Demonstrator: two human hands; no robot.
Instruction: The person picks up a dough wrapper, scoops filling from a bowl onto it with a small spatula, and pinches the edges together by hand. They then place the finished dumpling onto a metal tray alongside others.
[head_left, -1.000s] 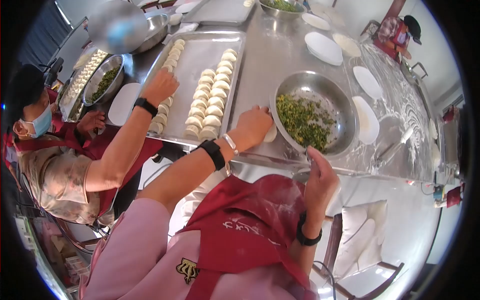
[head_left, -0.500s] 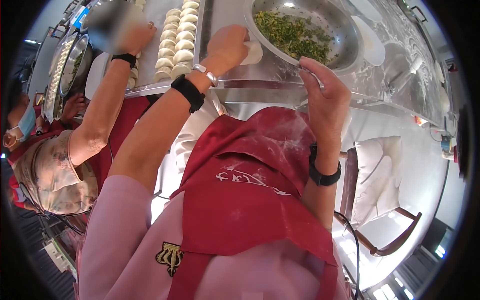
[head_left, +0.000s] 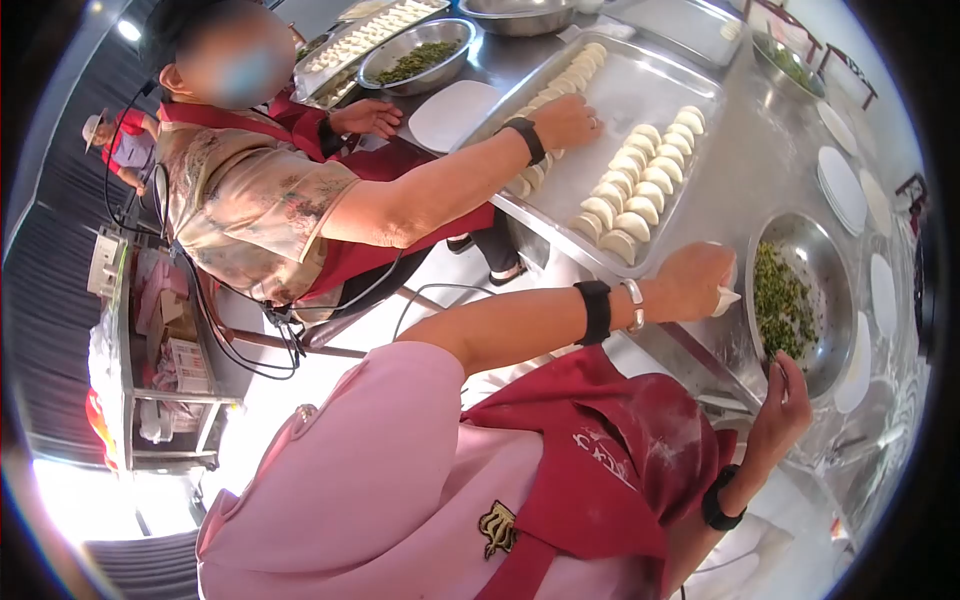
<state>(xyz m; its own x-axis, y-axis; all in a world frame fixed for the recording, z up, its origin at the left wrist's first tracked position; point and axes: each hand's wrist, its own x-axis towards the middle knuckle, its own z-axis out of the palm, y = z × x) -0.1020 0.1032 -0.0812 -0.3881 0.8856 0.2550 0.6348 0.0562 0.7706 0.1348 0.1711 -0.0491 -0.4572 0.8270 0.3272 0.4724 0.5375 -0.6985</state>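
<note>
White dough [head_left: 726,301] is clamped in the curled fingers of the left hand [head_left: 690,282]; a light pinch should spare its edge. Thumb and finger of the right hand [head_left: 788,412] come close together at the seven o'clock rim of the steel bowl [head_left: 832,340] of chopped greens [head_left: 778,300] (what they grip, if anything, I cannot tell). With the bowl at the dough's three o'clock, short, level movements should limit spills. Toward eleven, a co-worker's hand [head_left: 567,122] is over the tray [head_left: 640,95] of dumplings [head_left: 642,207]; mind that space.
</note>
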